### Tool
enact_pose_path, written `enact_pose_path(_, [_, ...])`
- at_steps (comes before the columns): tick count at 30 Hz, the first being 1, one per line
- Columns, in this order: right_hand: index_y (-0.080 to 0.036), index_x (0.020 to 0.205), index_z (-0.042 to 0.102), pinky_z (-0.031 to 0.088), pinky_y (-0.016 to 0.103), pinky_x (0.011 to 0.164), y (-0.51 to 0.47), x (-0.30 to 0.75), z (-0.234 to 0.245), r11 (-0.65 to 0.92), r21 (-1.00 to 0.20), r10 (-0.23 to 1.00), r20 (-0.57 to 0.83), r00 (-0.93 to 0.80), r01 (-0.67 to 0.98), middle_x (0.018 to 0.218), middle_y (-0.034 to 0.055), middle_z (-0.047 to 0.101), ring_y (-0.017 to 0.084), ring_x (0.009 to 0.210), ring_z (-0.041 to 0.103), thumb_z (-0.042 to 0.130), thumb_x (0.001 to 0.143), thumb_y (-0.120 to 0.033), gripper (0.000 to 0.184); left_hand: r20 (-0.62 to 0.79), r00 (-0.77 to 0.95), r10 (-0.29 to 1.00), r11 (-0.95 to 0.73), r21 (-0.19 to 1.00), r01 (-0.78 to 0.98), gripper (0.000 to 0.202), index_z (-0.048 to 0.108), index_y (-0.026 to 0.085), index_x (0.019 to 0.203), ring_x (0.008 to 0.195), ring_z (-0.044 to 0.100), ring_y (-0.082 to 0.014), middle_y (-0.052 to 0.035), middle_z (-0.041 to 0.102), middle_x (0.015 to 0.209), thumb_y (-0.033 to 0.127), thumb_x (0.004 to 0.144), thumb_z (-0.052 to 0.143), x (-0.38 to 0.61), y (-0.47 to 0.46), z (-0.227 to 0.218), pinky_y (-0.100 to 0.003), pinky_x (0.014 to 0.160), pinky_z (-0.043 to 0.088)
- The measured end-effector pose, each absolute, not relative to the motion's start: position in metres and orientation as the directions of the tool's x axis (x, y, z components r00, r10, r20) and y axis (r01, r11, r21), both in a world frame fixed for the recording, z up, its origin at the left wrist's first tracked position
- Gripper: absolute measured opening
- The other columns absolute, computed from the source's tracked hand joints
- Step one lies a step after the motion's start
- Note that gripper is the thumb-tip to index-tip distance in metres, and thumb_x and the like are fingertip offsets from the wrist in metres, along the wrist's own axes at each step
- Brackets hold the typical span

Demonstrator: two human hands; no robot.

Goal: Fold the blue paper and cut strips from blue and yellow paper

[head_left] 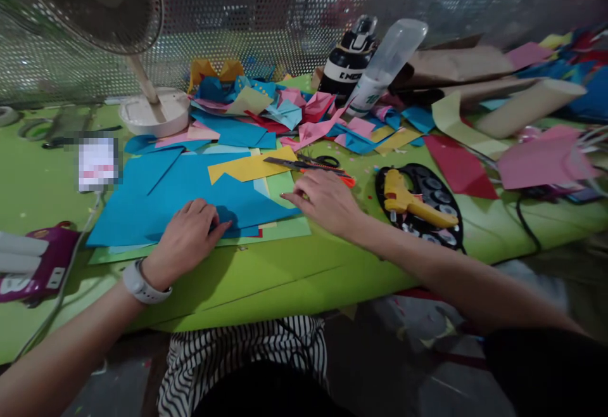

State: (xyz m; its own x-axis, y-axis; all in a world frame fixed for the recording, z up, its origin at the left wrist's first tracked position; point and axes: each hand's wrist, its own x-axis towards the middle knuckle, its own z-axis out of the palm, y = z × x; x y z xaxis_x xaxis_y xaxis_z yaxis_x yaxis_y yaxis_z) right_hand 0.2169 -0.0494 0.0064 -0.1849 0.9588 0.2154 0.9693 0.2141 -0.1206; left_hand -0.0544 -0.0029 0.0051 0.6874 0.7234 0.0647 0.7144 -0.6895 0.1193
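Observation:
My left hand rests on a stack of blue paper sheets, its fingers curled and pressing on the paper's near edge. My right hand lies flat with fingers stretched toward the left, on the right edge of the same sheets. A yellow sheet lies on top of the blue ones. Just beyond my right hand lie a ruler and scissors with an orange tip.
A yellow glue gun sits on a black tray at the right. Coloured paper scraps pile up behind, by two bottles. A white fan stands at the back left, a purple device at the near left.

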Motion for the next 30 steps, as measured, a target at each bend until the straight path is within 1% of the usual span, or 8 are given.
enact_pose_path(2, [-0.011,0.110,0.063,0.038,0.041,0.091,-0.062,0.203,-0.001,0.362,-0.093,0.884,0.349,-0.310,0.928,0.116,0.0159,0.064,0.027,0.109,0.056,0.029,0.098,-0.055,0.057,0.084,0.689,0.720,-0.694,0.106,0.712,0.031,0.049,0.021,0.077,0.084,0.053,-0.0246,-0.0078,0.055,0.085,0.046,0.094,0.042,-0.055,-0.003,0.004,-0.039,0.076,0.043])
enact_pose_path(4, [-0.006,0.137,0.044,0.028,0.043,0.108,-0.071,0.187,-0.011,0.619,-0.064,0.755,0.321,-0.572,0.782,0.145,0.0181,0.043,0.027,0.136,0.035,0.026,0.095,-0.061,0.072,0.091,0.687,0.721,-0.693,0.080,0.716,0.030,0.049,0.021,0.079,0.085,0.053,-0.0250,-0.0079,0.055,0.085,0.045,0.094,0.041,-0.055,-0.003,0.004,-0.039,0.076,0.043])
enact_pose_path(6, [-0.003,0.145,0.030,0.016,0.043,0.117,-0.076,0.174,-0.020,0.736,-0.088,0.669,0.243,-0.702,0.671,0.155,0.0184,0.026,0.026,0.145,0.016,0.026,0.091,-0.069,0.086,0.082,0.688,0.721,-0.692,0.057,0.719,0.027,0.049,0.021,0.079,0.085,0.053,-0.0251,-0.0080,0.055,0.086,0.042,0.094,0.041,-0.055,-0.002,0.005,-0.039,0.076,0.043])
enact_pose_path(8, [-0.001,0.148,0.024,0.008,0.042,0.119,-0.076,0.168,-0.026,0.744,-0.154,0.668,0.166,-0.726,0.650,0.157,0.0185,0.019,0.025,0.147,0.009,0.026,0.088,-0.073,0.093,0.072,0.692,0.719,-0.695,0.048,0.717,0.026,0.049,0.021,0.079,0.084,0.053,-0.0248,-0.0079,0.055,0.086,0.042,0.094,0.041,-0.055,-0.002,0.005,-0.039,0.076,0.043])
enact_pose_path(10, [-0.001,0.148,0.021,0.006,0.041,0.120,-0.074,0.168,-0.027,0.721,-0.222,0.687,0.111,-0.718,0.656,0.157,0.0186,0.017,0.025,0.147,0.007,0.027,0.087,-0.074,0.095,0.071,0.695,0.715,-0.699,0.056,0.713,0.028,0.048,0.021,0.079,0.084,0.053,-0.0246,-0.0078,0.055,0.085,0.043,0.094,0.041,-0.055,-0.001,0.006,-0.039,0.075,0.043])
enact_pose_path(16, [-0.005,0.150,0.020,0.009,0.044,0.120,-0.072,0.174,-0.020,0.682,-0.328,0.706,0.064,-0.705,0.653,0.157,0.0173,0.016,0.025,0.147,0.007,0.037,0.087,-0.071,0.093,0.099,0.698,0.710,-0.704,0.090,0.704,0.029,0.048,0.021,0.078,0.082,0.052,-0.0233,-0.0066,0.055,0.083,0.044,0.094,0.042,-0.056,0.001,0.004,-0.038,0.073,0.042])
enact_pose_path(25, [-0.004,0.149,0.024,0.008,0.044,0.120,-0.083,0.199,-0.019,0.620,-0.271,0.770,0.029,-0.637,0.736,0.156,0.0182,0.018,0.025,0.147,0.009,0.032,0.087,-0.072,0.092,0.064,0.673,0.737,-0.675,0.122,0.728,0.031,0.050,0.020,0.079,0.087,0.054,-0.0238,-0.0067,0.056,0.086,0.046,0.094,0.042,-0.055,-0.003,0.007,-0.037,0.077,0.042])
enact_pose_path(30, [-0.007,0.151,0.019,0.010,0.046,0.120,-0.085,0.200,-0.024,0.619,-0.248,0.775,0.039,-0.631,0.745,0.157,0.0158,0.016,0.026,0.147,0.010,0.031,0.088,-0.072,0.091,0.034,0.625,0.780,-0.624,0.113,0.773,0.032,0.051,0.020,0.079,0.086,0.053,-0.0233,-0.0069,0.056,0.088,0.048,0.093,0.044,-0.074,-0.005,0.011,-0.036,0.077,0.040])
